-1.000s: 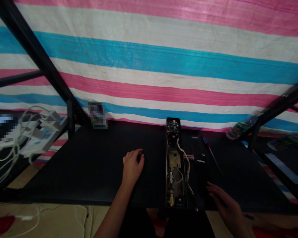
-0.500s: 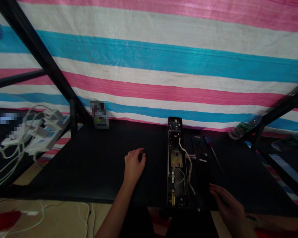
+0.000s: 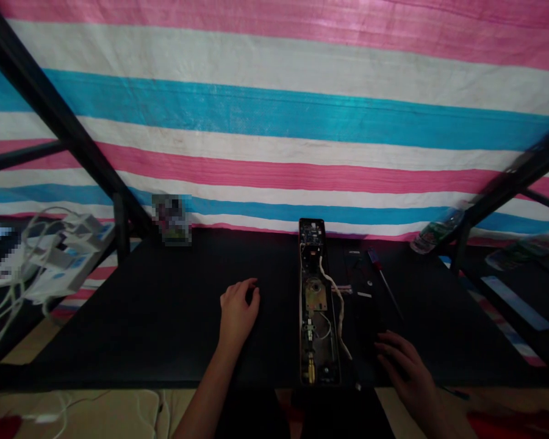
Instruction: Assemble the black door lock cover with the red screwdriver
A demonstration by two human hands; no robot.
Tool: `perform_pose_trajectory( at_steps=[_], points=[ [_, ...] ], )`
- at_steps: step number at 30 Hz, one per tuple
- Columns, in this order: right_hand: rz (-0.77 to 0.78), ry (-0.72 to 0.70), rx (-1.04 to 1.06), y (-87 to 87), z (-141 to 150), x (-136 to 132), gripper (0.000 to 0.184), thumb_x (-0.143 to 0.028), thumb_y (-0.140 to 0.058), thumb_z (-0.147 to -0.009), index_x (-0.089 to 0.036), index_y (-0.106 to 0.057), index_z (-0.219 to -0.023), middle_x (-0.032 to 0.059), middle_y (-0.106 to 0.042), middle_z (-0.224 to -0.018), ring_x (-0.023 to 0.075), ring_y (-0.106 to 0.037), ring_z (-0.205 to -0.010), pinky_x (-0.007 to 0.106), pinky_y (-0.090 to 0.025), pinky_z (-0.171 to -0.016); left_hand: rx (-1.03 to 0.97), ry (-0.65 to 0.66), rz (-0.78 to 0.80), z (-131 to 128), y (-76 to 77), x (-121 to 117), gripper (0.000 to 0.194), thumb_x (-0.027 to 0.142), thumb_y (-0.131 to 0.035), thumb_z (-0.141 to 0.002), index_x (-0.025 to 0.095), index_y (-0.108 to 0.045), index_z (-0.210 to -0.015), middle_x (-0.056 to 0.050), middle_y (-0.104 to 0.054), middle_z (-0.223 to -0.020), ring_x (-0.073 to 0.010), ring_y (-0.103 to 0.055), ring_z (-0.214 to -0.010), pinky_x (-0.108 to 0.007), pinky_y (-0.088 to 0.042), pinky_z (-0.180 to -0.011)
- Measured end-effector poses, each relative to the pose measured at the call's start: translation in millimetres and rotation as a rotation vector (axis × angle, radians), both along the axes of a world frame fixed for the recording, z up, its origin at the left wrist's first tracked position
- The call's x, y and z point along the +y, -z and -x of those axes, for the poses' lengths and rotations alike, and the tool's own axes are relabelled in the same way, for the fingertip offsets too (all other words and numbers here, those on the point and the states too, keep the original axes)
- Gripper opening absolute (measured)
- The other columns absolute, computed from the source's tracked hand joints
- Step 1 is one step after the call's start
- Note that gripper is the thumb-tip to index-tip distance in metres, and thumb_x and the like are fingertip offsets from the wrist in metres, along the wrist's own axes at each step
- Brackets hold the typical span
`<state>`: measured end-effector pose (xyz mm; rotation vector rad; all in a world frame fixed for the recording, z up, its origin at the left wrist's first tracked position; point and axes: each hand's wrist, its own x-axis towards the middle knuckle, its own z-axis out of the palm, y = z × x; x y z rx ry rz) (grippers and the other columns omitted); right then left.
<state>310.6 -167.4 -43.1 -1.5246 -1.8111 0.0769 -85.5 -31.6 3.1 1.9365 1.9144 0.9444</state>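
Observation:
An opened door lock body [image 3: 316,296], long, narrow and black, lies lengthwise on the black table. Inside it show a circuit board at the far end, a metal plate at the middle and a brass-coloured part at the near end. A pale cable [image 3: 336,292] runs out along its right side. My left hand [image 3: 238,310] rests on the table left of the lock body, fingers loosely bent and thumb apart, holding nothing. Near the front edge, right of the lock body, my right hand [image 3: 403,364] has its fingers apart. A dark panel [image 3: 361,277], hard to make out, lies beyond it.
A screwdriver [image 3: 384,281] lies right of the panel. At the back right a plastic bottle [image 3: 438,231] leans by the frame post. White power strips and cables [image 3: 68,262] crowd the left side. A striped sheet [image 3: 274,116] hangs behind the table [image 3: 165,317].
The view has shifted slightly, so things sit a little further left. My right hand's fingers look more spread. My left hand stays in place on the table.

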Motion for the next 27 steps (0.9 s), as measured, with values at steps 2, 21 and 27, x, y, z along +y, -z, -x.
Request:
perform_pose_trajectory(
  at_steps=[2, 21, 27],
  points=[
    [0.009, -0.014, 0.006, 0.4, -0.2, 0.0, 0.023, -0.04, -0.059, -0.094, -0.026, -0.078, -0.096, 0.0104, -0.073, -0.11, 0.0288, -0.068, -0.11, 0.044, -0.059, -0.091, 0.004, -0.002, -0.012, 0.7, 1.3, 1.0, 0.027, 0.032, -0.051, -0.093, 0.022, -0.067, -0.113, -0.006, -0.073, -0.102, -0.028, -0.065, -0.101, -0.045, -0.046, -0.094],
    [-0.082, 0.191, 0.254, -15.3, 26.3, -0.1, 0.018, -0.038, -0.072, -0.088, -0.021, -0.076, -0.082, 0.0077, -0.073, -0.088, 0.0214, -0.072, -0.08, 0.032, -0.061, -0.074, -0.034, -0.001, 0.03, 1.6, -1.5, 2.1, 0.032, 0.036, -0.048, -0.092, 0.021, -0.067, -0.114, -0.008, -0.073, -0.104, -0.0299, -0.064, -0.105, -0.048, -0.044, -0.097],
    [-0.065, 0.313, 0.217, -17.1, 29.2, 2.2, 0.026, -0.044, -0.068, -0.09, -0.02, -0.071, -0.082, 0.008, -0.069, -0.092, 0.0221, -0.068, -0.082, 0.037, -0.056, -0.075, -0.028, -0.005, 0.041, 3.2, 0.0, 5.3, 0.036, 0.039, -0.047, -0.092, 0.02, -0.068, -0.115, -0.009, -0.072, -0.104, -0.0304, -0.064, -0.104, -0.049, -0.045, -0.096]
  ],
)
